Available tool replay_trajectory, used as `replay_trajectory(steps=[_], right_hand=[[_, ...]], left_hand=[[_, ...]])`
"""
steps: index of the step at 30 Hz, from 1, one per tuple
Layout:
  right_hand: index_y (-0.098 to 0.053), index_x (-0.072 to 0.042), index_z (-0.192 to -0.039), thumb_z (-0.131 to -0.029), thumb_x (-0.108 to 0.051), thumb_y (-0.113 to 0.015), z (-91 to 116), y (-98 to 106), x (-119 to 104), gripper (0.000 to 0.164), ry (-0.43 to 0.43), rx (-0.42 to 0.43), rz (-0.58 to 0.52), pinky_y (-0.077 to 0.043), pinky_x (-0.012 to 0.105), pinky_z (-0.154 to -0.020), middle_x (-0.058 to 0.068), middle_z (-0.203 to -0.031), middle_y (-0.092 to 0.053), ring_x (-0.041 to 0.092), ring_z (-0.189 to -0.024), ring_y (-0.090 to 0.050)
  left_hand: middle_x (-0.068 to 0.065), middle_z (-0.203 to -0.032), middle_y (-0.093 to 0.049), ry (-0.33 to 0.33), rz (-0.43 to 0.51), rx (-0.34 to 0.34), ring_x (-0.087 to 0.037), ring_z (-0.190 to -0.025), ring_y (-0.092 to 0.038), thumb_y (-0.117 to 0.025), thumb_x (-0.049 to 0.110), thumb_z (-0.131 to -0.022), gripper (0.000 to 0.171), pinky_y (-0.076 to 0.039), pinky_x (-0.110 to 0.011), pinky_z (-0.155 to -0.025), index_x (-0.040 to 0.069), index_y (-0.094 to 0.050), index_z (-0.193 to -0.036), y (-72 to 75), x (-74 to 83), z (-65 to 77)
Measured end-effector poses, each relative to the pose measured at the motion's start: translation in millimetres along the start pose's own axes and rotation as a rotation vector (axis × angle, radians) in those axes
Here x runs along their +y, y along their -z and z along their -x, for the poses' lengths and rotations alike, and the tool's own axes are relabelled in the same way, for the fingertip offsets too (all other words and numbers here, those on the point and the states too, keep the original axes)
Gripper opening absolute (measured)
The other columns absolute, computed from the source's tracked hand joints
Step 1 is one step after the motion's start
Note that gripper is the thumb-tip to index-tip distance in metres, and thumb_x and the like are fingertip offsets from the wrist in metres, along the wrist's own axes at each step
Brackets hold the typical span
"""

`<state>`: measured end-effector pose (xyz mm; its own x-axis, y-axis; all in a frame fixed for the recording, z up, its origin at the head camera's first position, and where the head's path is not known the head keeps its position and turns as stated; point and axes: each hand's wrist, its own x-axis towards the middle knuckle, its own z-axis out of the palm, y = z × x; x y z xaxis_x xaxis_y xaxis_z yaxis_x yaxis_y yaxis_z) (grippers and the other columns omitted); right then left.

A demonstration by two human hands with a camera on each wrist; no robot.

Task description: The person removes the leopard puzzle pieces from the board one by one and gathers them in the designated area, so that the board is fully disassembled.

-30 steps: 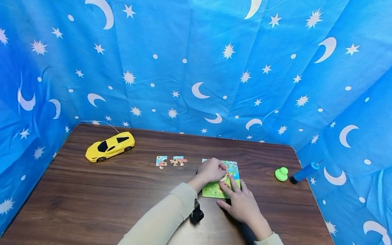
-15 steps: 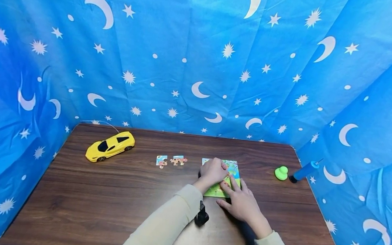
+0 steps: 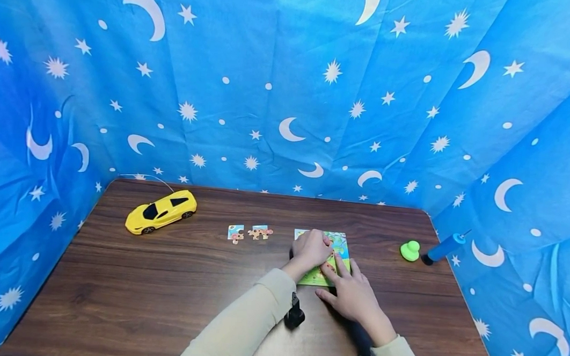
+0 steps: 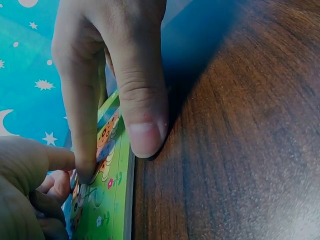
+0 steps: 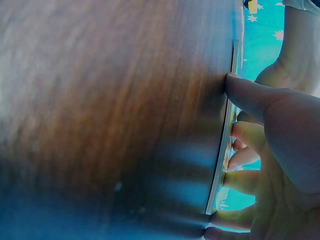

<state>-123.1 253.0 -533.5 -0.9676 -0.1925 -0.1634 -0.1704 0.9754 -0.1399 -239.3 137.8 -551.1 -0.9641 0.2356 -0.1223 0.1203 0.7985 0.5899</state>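
A jigsaw puzzle board (image 3: 314, 279) with green and blue artwork lies flat on the table. My left hand (image 3: 312, 248) is over its upper middle, fingers curled and fingertips bunched down at the puzzle. I cannot tell whether they pinch a piece. In the left wrist view, those left-hand fingers (image 4: 60, 185) sit against the right index finger (image 4: 85, 160). My right hand (image 3: 353, 297) lies spread over the board's right side, its fingers fairly straight and touching the picture. Its thumb (image 5: 240, 90) rests at the board's near edge. A ladybird-like red figure shows between the hands.
Two loose puzzle pieces, one with a blue corner (image 3: 235, 232) and one brown and blue (image 3: 260, 232), lie left of the board. A yellow toy car (image 3: 161, 213) stands at back left. Right of the board are a green knob-shaped object (image 3: 409, 250) and a blue pump-like cylinder (image 3: 444, 248).
My left hand has shifted slightly rightward, with its wrist and forearm following, and its fingers are tucked lower against the board. The right hand has stayed in place.
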Motion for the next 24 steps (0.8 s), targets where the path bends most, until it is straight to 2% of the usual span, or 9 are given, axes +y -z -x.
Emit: replay_trajectory(steps=[15, 24], right_hand=[[-0.050, -0.023, -0.156, -0.099, -0.058, -0.063, -0.5, -1.1, 1.0, 0.068, -0.017, -0.007, -0.028, -0.037, 0.073, -0.103, 0.020, -0.166, -0.030, 0.058, -0.146, -0.026], [-0.050, -0.022, -0.156, -0.099, -0.058, -0.062, -0.4, -2.9, 0.6, 0.068, -0.018, -0.004, -0.021, -0.036, 0.072, -0.104, 0.021, -0.166, -0.029, 0.058, -0.146, -0.025]], left_hand=[[0.020, -0.073, -0.063, -0.032, 0.061, 0.066, -0.006, -0.067, -0.058, -0.077, 0.035, -0.093, 0.011, -0.048, -0.032, -0.068, 0.033, -0.073, -0.084, -1.5, -4.5, 2.4], [0.022, -0.074, -0.064, -0.042, 0.103, 0.119, -0.005, -0.069, -0.059, -0.075, 0.031, -0.094, 0.012, -0.049, -0.033, -0.069, 0.034, -0.075, -0.083, 0.1, -3.2, 8.3]])
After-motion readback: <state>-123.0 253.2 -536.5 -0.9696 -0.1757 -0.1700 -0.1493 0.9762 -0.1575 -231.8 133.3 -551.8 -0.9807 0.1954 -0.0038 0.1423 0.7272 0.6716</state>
